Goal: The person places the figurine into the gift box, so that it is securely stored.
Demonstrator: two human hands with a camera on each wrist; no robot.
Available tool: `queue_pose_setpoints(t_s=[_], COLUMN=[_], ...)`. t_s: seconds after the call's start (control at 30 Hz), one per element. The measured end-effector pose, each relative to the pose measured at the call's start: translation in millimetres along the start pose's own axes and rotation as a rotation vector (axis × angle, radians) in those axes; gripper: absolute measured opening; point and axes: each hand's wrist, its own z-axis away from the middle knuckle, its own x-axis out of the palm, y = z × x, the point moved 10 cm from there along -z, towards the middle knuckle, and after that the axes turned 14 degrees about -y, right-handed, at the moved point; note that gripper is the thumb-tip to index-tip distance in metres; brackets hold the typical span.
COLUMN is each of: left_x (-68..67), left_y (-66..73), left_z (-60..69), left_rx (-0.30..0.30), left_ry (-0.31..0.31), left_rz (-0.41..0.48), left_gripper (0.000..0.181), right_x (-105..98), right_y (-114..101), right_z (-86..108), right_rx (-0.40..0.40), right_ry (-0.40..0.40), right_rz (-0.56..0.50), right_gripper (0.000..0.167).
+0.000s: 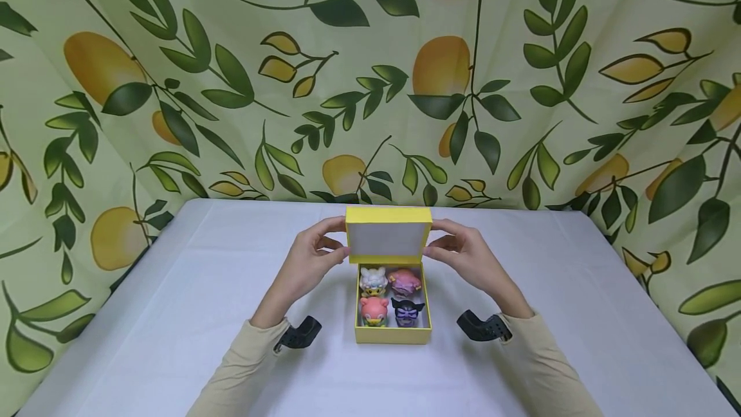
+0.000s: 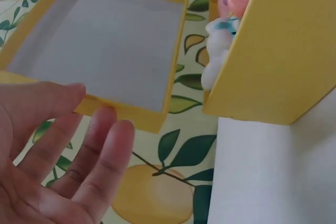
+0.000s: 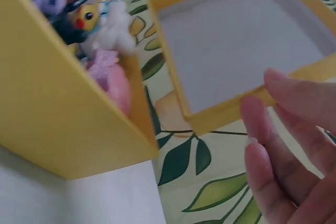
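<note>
A yellow lid with a pale inside [image 1: 388, 239] is held tilted up at the far edge of a yellow box [image 1: 393, 336]. The left hand [image 1: 308, 261] pinches its left side and the right hand [image 1: 466, 256] its right side, thumbs on the near rim. Inside the box sit a white figure [image 1: 373, 281], two pink figures [image 1: 404, 282] [image 1: 374, 311] and a dark purple one [image 1: 408, 313]. Both wrist views show the lid [image 2: 100, 45] [image 3: 241, 40] apart from the box [image 2: 278, 51] [image 3: 63, 87], with thumb and fingers at its edge.
A white-covered table [image 1: 231, 237] lies under the box. Behind it hangs a curtain [image 1: 370, 82] patterned with leaves and orange fruit. A black wrist device [image 1: 298, 333] is on the left wrist and another [image 1: 484, 326] on the right.
</note>
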Motion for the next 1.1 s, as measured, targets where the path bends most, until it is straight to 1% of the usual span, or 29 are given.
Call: queue_pose_setpoints(t_s=[0.17,0.27,0.37,0.43,0.6,0.77,0.87,1.0,1.1], left_x=[1.6,3.9,7.3,9.6,15.6,20.3,21.8,24.9,27.2], left_y=[-3.1,-5.9,-9.0,-10.9,-15.6,-18.3,-20.3,-23.6,-25.0], left_z=[2.5,3.7,4.4,4.8,6.6,8.8,10.3,12.8,14.1], left_rx=[0.004,-0.001,-0.004,-0.007,-0.021,-0.032,-0.047,-0.072,-0.08], left_ry=[0.027,0.039,0.038,0.033,0.001,-0.038,-0.057,-0.095,-0.123], left_rz=[0.003,0.009,0.032,0.049,0.082,0.107,0.109,0.105,0.099], left_gripper=[0.045,0.044,0.044,0.043,0.038,0.036,0.034,0.028,0.023], right_x=[2,3,4,4,5,11,14,17,19], right_y=[0,-1,-1,-1,2,8,10,12,13], right_z=[4.1,6.4,8.1,9.2,12.4,14.9,16.7,20.5,23.1], right_rx=[-0.037,-0.075,-0.1,-0.098,-0.077,-0.069,-0.07,-0.084,-0.096], right_ry=[0.026,0.042,0.052,0.058,0.045,-0.016,-0.038,-0.039,-0.043], right_rz=[-0.03,-0.062,-0.078,-0.07,-0.056,-0.127,-0.15,-0.134,-0.124], right_gripper=[0.044,0.043,0.043,0.043,0.044,0.043,0.041,0.038,0.037])
